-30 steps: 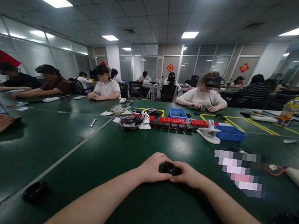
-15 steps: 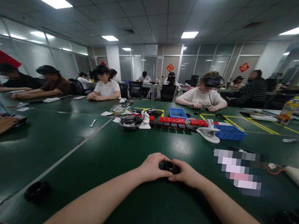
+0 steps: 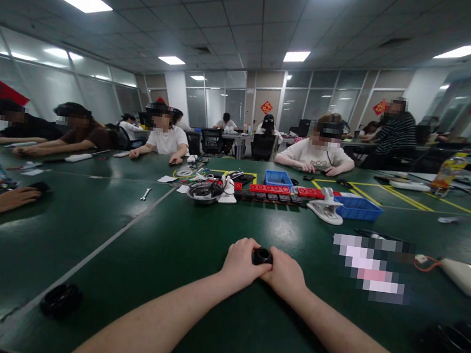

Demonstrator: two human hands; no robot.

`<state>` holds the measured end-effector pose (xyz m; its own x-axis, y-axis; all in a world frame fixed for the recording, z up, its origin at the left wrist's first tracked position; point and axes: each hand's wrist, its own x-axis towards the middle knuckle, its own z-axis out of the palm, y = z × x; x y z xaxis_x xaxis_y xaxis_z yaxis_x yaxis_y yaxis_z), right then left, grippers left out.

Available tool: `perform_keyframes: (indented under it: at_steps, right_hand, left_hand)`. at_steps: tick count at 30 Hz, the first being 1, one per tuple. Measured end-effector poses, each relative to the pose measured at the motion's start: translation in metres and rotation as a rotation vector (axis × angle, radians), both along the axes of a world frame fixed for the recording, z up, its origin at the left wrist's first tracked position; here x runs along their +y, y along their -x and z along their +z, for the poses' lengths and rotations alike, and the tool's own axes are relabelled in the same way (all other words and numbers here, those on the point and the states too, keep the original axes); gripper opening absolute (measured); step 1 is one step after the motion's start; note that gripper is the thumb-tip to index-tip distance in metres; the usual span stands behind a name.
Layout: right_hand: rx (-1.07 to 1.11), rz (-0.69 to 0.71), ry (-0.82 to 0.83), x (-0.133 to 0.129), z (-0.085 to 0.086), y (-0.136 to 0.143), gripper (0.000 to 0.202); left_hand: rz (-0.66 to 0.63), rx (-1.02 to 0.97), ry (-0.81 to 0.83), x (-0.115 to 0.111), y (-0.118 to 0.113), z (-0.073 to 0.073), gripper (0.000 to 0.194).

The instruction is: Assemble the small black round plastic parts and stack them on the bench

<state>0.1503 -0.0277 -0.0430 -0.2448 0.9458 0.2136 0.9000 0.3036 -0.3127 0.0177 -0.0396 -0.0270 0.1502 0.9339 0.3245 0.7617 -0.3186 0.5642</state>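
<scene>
My left hand (image 3: 241, 262) and my right hand (image 3: 287, 272) meet over the green table. Between them is a small black ring-shaped part (image 3: 263, 255), its round opening turned up. Left fingers and thumb curl around its near and left side. From the right, my other hand is closed against it, with most of its fingertips hidden. A similar black ring-shaped piece (image 3: 60, 299) lies beside my left forearm. More black round parts (image 3: 451, 343) sit to the right of my right forearm, dim and blurred.
Ahead are a red power strip (image 3: 270, 189), a white clip stand (image 3: 326, 207), blue bins (image 3: 358, 209) and a cable-filled bowl (image 3: 204, 193). A wrench (image 3: 146, 194) lies left. A white power bank-like case (image 3: 467, 279) is at right. A co-worker's hands (image 3: 5, 200) work at far left.
My right hand has turned and drawn in tighter against the black part, so its thumb shows less. The co-worker's hand at left has shifted slightly right.
</scene>
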Motion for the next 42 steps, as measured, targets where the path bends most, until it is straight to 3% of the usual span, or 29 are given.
perform_keyframes:
  at_steps: [3,6,9,11,17,42]
  right_hand:
    - [0.102,0.125,0.087,0.002,0.006,-0.008,0.031]
    - [0.351,0.407,0.282,0.009,0.013,-0.023,0.055]
    - [0.483,0.573,0.526,0.014,0.02,-0.035,0.054]
    - [0.47,0.583,0.593,0.015,0.022,-0.038,0.048]
    - [0.48,0.578,0.582,0.015,0.017,-0.033,0.034]
    - [0.488,0.54,0.562,0.019,0.011,-0.034,0.033]
  left_hand:
    - [-0.064,-0.01,-0.009,0.003,0.005,0.0,0.034]
    - [-0.241,-0.042,0.062,0.007,0.014,0.001,0.037]
    - [-0.383,-0.076,0.166,0.013,0.02,0.002,0.041]
    - [-0.417,-0.098,0.203,0.015,0.022,0.003,0.042]
    - [-0.434,-0.126,0.237,0.017,0.021,0.003,0.042]
    - [-0.411,-0.089,0.188,0.014,0.021,0.003,0.042]
